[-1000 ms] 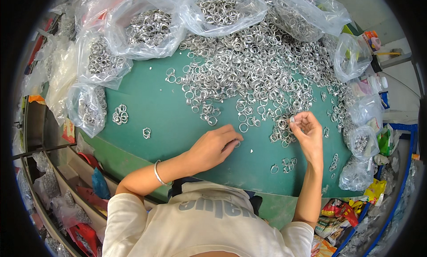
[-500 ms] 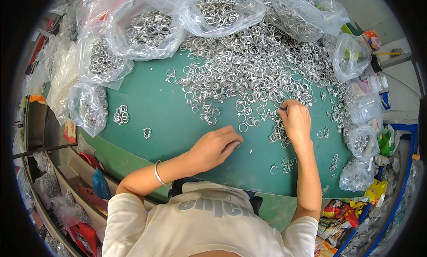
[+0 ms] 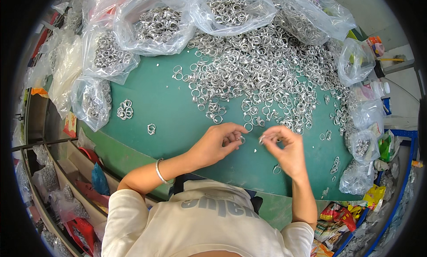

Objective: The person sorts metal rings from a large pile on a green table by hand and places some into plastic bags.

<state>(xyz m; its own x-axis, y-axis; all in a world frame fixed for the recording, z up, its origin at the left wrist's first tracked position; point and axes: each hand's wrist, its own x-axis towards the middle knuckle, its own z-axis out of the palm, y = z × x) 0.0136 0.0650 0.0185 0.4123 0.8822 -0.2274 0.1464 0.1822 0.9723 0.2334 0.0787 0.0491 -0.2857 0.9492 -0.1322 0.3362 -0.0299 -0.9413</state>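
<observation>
Pinching silver ring [image 3: 242,140]: left hand [image 3: 214,144]. Right hand [image 3: 288,153] clamped on second ring [image 3: 261,140], seemingly; ring pile [image 3: 267,70] beyond.

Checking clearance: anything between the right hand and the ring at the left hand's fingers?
Nothing visible stands between the right hand and the ring at the fingers of the left hand; green table shows in the gap. A small white chip lies slightly nearer the person.
</observation>
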